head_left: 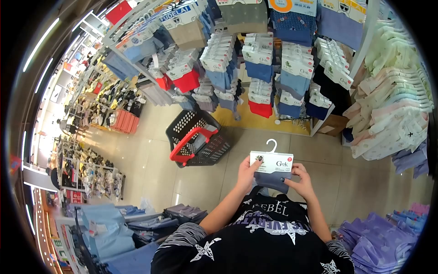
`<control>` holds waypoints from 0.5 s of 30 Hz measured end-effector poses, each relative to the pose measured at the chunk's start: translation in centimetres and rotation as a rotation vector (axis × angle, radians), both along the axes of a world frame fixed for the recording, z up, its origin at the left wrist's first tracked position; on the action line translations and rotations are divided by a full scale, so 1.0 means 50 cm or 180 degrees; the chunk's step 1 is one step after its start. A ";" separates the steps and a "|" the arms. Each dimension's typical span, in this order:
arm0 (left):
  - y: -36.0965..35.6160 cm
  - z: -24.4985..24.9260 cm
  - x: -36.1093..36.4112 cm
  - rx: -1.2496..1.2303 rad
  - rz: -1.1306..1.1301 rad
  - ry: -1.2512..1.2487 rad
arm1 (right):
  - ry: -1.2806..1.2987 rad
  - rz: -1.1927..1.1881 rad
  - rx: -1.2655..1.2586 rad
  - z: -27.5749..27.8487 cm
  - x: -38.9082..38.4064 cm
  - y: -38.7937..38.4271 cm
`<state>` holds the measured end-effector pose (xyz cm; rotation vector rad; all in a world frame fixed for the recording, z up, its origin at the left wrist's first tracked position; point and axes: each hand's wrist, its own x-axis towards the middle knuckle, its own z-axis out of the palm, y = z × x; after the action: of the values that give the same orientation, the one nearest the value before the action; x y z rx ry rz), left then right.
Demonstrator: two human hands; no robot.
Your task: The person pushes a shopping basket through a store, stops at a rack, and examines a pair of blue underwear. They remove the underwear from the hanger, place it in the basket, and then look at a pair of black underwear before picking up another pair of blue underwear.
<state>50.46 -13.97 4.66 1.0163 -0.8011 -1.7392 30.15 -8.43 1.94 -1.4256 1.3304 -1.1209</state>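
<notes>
Far left, shop racks (86,171) crowded with small goods run back beside a coral-coloured bin (124,121). Near left, light-blue clothes (102,228) hang and lie in layers, with darker blue ones to their right. Next, a black shopping basket (214,150) stands on the tiled floor (191,182), its red handle (197,131) leaning over the opening. On the far side, a display rack (368,41) carries rows of carded packs (296,68) in blue, grey, red and black.

In the middle, near the person's dark printed shirt (269,249), the left hand (247,172) has its grip closed on the left edge of a carded garment (273,179), thumb over the front of the white card (279,160). The folded grey fabric hangs below the card, and a white hook (272,145) rises above it. The right hand (303,183) pinches the same piece from the right, thumb on the fabric.

Far right, pale printed clothes (388,114) hang in a dense row; near right, purple garments (378,242) are bunched together.
</notes>
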 end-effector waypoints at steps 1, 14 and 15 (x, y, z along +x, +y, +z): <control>-0.022 -0.006 0.008 0.0028 -0.0014 -0.0051 | 0.0268 0.0066 -0.0290 0.010 0.004 -0.020; -0.460 -0.002 0.095 -0.1078 -0.0410 -0.1112 | -0.2086 -0.0448 0.0659 -0.009 0.163 -0.392; -0.495 -0.004 0.103 -0.1087 -0.0491 -0.1109 | -0.2111 -0.0472 0.0580 0.002 0.170 -0.420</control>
<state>55.60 -38.74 4.45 1.0543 -1.3784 -1.4970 38.65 -29.42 2.02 -0.7276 1.0269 -1.3730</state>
